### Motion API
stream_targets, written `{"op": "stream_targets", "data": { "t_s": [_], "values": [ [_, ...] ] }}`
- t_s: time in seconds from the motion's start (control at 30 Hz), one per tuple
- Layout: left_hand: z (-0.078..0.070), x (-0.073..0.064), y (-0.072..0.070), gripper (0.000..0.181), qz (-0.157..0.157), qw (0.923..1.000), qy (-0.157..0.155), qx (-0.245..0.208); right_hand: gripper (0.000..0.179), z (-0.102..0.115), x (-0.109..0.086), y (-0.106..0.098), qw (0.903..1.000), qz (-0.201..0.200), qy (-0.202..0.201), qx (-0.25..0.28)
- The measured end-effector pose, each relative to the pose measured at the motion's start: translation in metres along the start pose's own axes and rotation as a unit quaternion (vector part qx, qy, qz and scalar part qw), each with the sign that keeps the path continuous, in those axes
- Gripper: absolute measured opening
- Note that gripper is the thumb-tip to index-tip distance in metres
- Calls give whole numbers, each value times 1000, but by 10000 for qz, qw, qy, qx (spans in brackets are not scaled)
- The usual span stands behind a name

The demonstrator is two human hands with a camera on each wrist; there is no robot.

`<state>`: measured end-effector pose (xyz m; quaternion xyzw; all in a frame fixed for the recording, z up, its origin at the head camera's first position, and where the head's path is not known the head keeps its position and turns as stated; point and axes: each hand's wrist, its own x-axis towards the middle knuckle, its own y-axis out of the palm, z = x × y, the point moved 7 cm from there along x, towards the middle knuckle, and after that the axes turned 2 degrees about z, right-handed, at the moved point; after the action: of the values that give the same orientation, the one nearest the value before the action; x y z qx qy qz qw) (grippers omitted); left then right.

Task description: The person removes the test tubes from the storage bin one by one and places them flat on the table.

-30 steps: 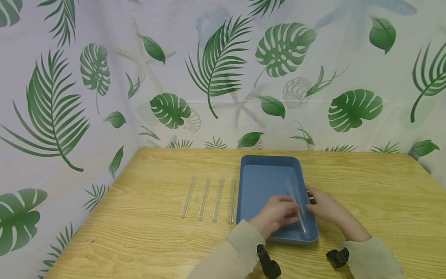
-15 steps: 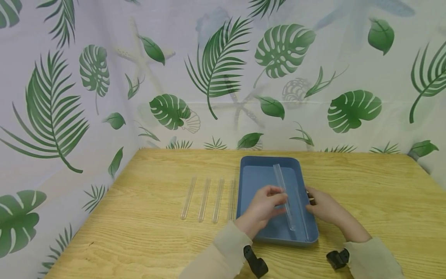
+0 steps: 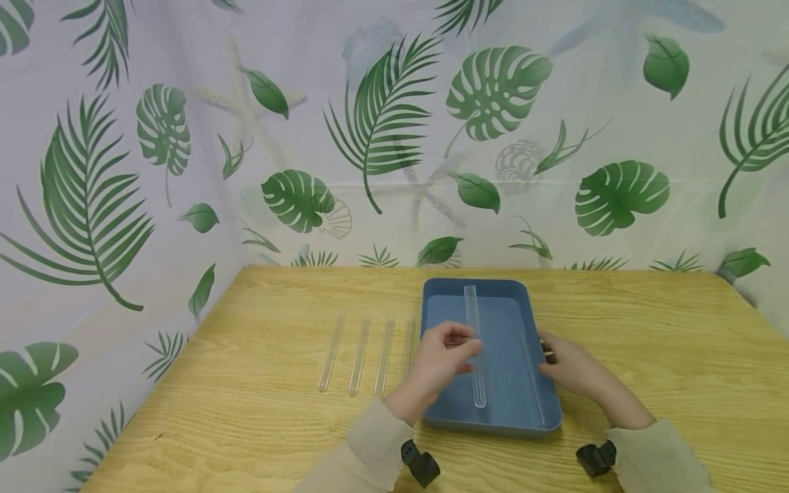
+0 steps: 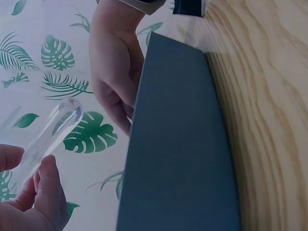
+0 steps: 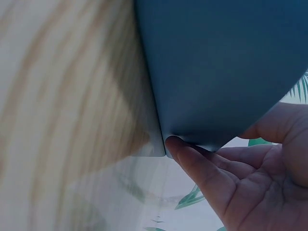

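Observation:
Over the left half of the blue tray (image 3: 505, 418), my left hand (image 3: 439, 359) pinches a clear test tube (image 3: 479, 390) between thumb and fingers. In the left wrist view the rounded end of this tube (image 4: 67, 113) sticks out past the fingertips (image 4: 48, 166). My right hand (image 3: 573, 363) holds the tray's right side, and the right wrist view has its fingers (image 5: 197, 166) at the lower edge of the blue wall (image 5: 216, 72). Another clear tube (image 3: 531, 380) lies inside the tray along its right wall.
Several clear tubes (image 3: 360, 356) lie in a spaced row on the wooden table (image 3: 246, 411), left of the tray. The nearest of them is partly hidden behind my left hand. A leaf-patterned cloth (image 3: 382, 226) hangs behind the table and along its left side.
My left hand has lifted one tube from the tray's right side and carried it left, turning it nearer upright in the head view. The right hand stays at the tray's side.

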<state>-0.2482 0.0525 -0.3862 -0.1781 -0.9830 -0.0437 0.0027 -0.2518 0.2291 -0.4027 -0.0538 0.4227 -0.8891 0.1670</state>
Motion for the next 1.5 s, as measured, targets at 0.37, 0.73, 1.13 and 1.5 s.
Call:
{"op": "stream_targets", "data": {
  "t_s": [0.37,0.73,1.13,1.5],
  "values": [
    [-4,-9,-41,23,-414,9953,14,870,56,-2,1,1,10000,1,43,-11],
    [-6,-16,-62,26,-501,9920,121,1154,57,-8,4,3,10000,-4,29,-18],
    [-5,-23,-89,22,-752,9904,169,1151,57,-9,3,2,10000,16,21,-37],
    [-3,-28,-132,24,-1127,9819,-109,1516,56,-8,2,1,9999,-36,29,-103]
  ]
}}
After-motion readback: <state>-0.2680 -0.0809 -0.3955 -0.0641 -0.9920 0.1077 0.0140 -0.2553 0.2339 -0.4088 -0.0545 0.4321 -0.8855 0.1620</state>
